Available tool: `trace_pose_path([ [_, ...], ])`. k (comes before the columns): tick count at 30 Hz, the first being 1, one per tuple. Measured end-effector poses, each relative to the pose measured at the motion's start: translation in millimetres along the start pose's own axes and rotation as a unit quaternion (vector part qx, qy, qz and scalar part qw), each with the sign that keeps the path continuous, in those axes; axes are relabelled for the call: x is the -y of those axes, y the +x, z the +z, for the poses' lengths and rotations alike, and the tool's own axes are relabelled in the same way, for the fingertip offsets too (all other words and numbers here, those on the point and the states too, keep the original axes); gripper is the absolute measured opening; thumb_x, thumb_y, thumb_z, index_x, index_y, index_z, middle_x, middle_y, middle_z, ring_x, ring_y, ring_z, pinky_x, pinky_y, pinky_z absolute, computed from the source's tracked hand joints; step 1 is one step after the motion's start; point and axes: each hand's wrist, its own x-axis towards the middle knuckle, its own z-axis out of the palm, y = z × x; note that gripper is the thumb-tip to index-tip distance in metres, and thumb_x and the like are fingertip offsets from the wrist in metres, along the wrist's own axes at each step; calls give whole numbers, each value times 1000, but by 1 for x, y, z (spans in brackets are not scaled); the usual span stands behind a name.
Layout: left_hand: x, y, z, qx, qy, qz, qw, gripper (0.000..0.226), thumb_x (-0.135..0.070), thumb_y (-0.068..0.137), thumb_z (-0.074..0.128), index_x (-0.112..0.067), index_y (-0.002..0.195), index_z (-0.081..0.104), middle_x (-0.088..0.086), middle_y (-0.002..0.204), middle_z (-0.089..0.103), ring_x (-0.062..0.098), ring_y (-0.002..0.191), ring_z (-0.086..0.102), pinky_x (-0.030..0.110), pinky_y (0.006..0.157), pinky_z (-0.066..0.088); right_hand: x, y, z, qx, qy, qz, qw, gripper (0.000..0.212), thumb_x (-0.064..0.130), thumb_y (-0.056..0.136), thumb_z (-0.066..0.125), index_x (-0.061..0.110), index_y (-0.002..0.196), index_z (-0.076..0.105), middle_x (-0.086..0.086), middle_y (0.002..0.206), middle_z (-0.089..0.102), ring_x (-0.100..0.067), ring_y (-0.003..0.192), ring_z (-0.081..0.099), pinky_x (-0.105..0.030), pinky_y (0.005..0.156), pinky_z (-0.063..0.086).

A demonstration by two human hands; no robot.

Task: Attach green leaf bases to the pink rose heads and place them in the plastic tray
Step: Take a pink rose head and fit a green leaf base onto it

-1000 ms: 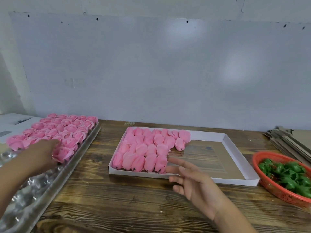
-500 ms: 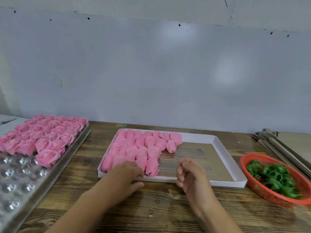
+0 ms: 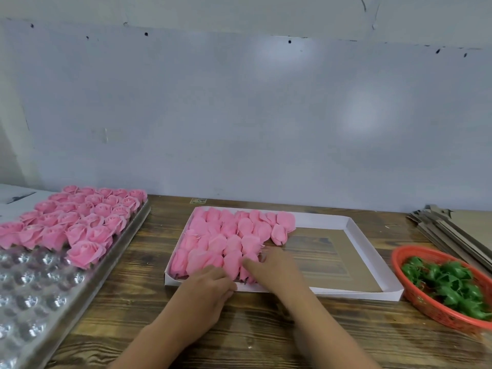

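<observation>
Pink rose heads [image 3: 223, 243] fill the left half of the white box [image 3: 354, 230], just ahead of both hands. The right hand [image 3: 277, 267], earlier curled at the box's near edge, now reaches in, fingers extended onto the roses; the left hand [image 3: 205, 288], fingers curled, touches the front row, grip unclear. Bare box floor lies rightward, green leaf bases [image 3: 447, 286] beyond, plastic tray [image 3: 34, 296] left.

Both hands [image 3: 205, 288] forward, fingers [image 3: 253, 263] curled.
</observation>
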Motion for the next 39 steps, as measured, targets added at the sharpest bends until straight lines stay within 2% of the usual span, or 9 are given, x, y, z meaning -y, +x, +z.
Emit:
trace_pose_path([
  [6,0,-3,4,-19,-7,-3,1000,20,-27,100,57,-25,110,74,-13,108,66,6,101,56,19,88,42,-2,10,6,-3,78,45,996,37,20,78,61,17,43,49,8,40,47,-7,47,42,-16,47,31],
  [11,-4,-4,0,-63,-33,-37,997,22,-25,96,63,-28,115,72,-22,109,61,-5,104,52,7,91,35,-19,0,-14,-44,242,64,967,20,20,80,71,14,69,56,-19,74,68,-28,69,65,-42,73,57],
  [14,-17,3,-7,-122,-108,-105,981,24,-26,97,63,-29,119,69,-29,107,59,-14,102,54,0,87,40,-25,-13,-28,-104,342,52,933,25,21,80,76,13,83,53,-24,85,67,-33,79,71,-39,72,60],
  [20,-72,33,-16,21,-399,-220,890,17,-56,98,45,-54,97,62,-34,100,66,-13,99,60,9,79,40,-16,-40,-28,-121,391,-69,910,26,20,80,76,17,82,50,-5,72,51,-29,69,59,-50,74,57],
  [23,-81,45,-15,48,-528,-207,822,32,-56,97,46,-38,103,72,-17,108,75,-2,107,67,21,92,50,-11,-50,-27,-102,398,-129,903,25,22,78,73,35,74,52,5,66,55,-15,64,56,-32,60,54],
  [29,-76,49,-9,18,-571,-172,802,33,-37,84,78,-35,117,72,-6,114,75,9,111,69,33,96,57,-15,-60,-30,-60,370,-200,905,30,15,72,73,36,86,56,12,89,70,-4,83,68,-20,65,57],
  [32,-74,45,-5,-2,-608,-161,777,41,-40,81,77,-31,120,71,-1,120,73,17,117,67,43,100,54,-13,-65,-29,-65,330,-224,915,39,26,72,75,48,98,55,13,100,70,-6,96,67,-26,80,58],
  [34,-75,42,-4,-17,-626,-162,763,34,-46,81,74,-32,111,75,-1,121,73,19,118,67,44,99,52,-13,-66,-27,-69,317,-226,919,50,33,71,76,56,106,50,19,107,68,-1,102,64,-14,82,52],
  [39,-66,37,-3,-83,-680,-255,682,51,-59,75,75,-26,113,76,3,119,74,21,114,69,36,91,50,-11,-68,-16,-94,230,-206,947,79,48,67,77,62,128,30,35,128,50,13,122,45,2,92,34],
])
